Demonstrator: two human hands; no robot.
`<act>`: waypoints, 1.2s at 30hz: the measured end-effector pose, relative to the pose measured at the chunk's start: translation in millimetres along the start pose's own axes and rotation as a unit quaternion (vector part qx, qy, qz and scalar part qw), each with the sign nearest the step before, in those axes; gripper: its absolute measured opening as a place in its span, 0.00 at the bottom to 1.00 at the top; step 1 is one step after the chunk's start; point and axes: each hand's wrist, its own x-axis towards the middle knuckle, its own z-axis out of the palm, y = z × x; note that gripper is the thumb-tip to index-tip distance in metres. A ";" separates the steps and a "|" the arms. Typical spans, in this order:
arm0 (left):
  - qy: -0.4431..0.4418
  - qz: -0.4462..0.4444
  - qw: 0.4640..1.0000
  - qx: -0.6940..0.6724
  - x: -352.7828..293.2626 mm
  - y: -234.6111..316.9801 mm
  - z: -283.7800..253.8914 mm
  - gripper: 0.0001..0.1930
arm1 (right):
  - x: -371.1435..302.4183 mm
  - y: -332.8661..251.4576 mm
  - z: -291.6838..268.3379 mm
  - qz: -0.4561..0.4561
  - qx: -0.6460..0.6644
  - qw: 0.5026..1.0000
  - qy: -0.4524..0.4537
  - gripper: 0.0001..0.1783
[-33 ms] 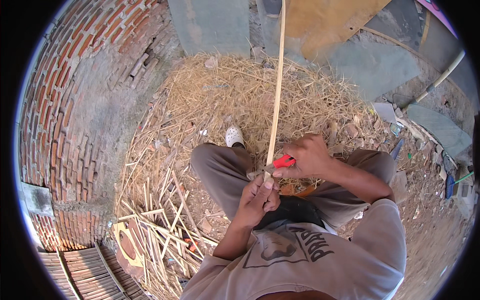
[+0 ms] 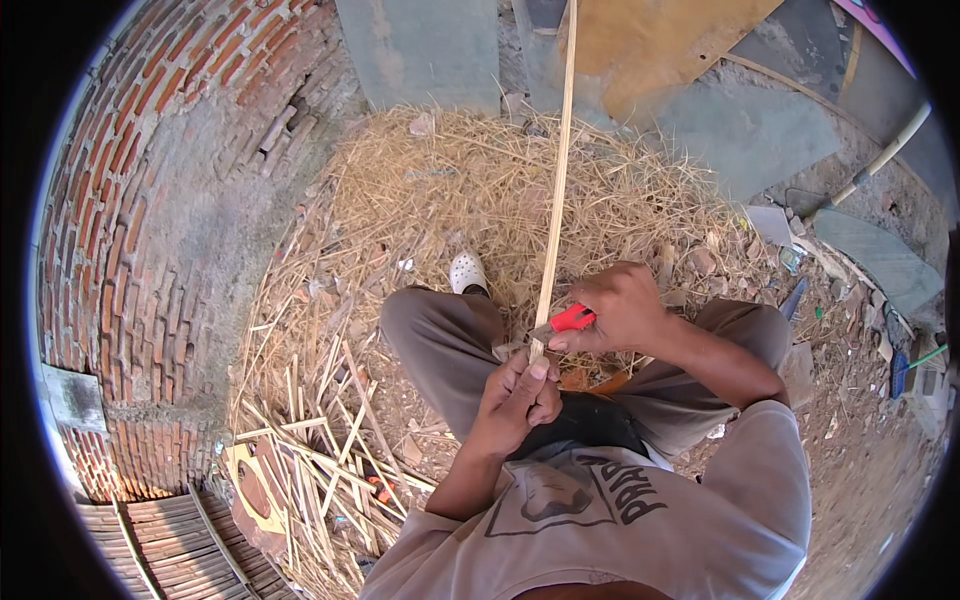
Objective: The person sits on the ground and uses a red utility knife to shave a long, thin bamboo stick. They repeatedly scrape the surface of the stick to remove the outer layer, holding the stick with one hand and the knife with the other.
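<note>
Bamboo strip (image 2: 556, 170) runs from the hands straight up and away, near end at the lap. Shavings (image 2: 480, 190) piled beyond the hands, cut slats (image 2: 320, 450) left of them; looks well underway, this strip unfinished. Left hand (image 2: 515, 400) clenched on its near end. Right hand (image 2: 625, 310) grips red-handled knife (image 2: 570, 319), blade at strip.

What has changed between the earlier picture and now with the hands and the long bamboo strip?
Nothing visibly changed. The left hand grips the lower end of the long pale bamboo strip, and the right hand holds the red-handled knife against it, as before. The white shoe rests on the straw in the same spot.
</note>
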 end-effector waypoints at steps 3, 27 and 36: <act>-0.008 0.000 1.000 0.010 0.0 2.6 7.2 0.13 | 9.2 24.8 -13.4 0.096 -0.064 0.993 0.005 0.36; -0.059 -0.038 0.992 0.109 -1.1 12.0 -0.4 0.10 | 1.2 21.9 0.6 0.068 -0.043 0.996 0.036 0.37; -0.054 -0.046 0.989 0.132 1.5 13.2 6.7 0.10 | 11.8 56.6 -6.1 0.116 -0.098 0.987 0.047 0.37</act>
